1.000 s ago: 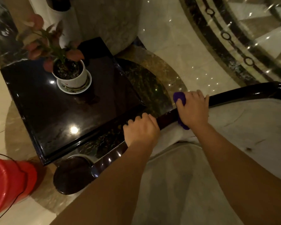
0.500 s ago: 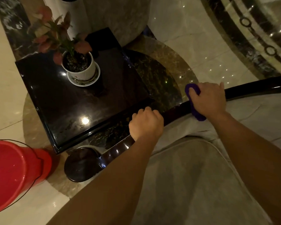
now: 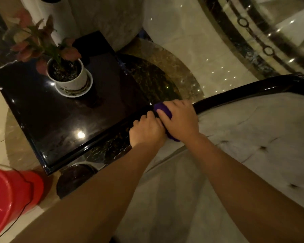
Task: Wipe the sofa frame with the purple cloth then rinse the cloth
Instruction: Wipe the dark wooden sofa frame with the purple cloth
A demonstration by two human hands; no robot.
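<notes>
Right hand (image 3: 180, 120) at frame centre, curled down over the purple cloth (image 3: 162, 109), pressing it onto the dark glossy sofa frame (image 3: 244, 91). Cloth visible only as a purple bulge past the thumb side and a sliver below the palm near the wrist; the rest hidden under the hand. Left hand (image 3: 147, 131) just left of it, touching it, closed in a fist around the same rail, knuckles up, nothing else in its grasp. Both forearms reaching in from the lower edge of the frame.

Sofa frame running as a curved black rail from the right edge, down through the two hands, toward a rounded dark end (image 3: 74, 178) at lower left. Pale tufted upholstery (image 3: 253, 137) filling the right and lower centre, below the rail.

Dark polished bench (image 3: 42, 120) in the left half, just beside the rail, with bright light spots on its top. Potted plant (image 3: 67, 72) with reddish leaves in a white pot on a white saucer, upper left of the bench. Red bucket (image 3: 9, 195) at the lower left corner on the floor, near the bench corner, well apart from the cloth. Marble floor (image 3: 191, 50) with a dark patterned border across the upper right.
</notes>
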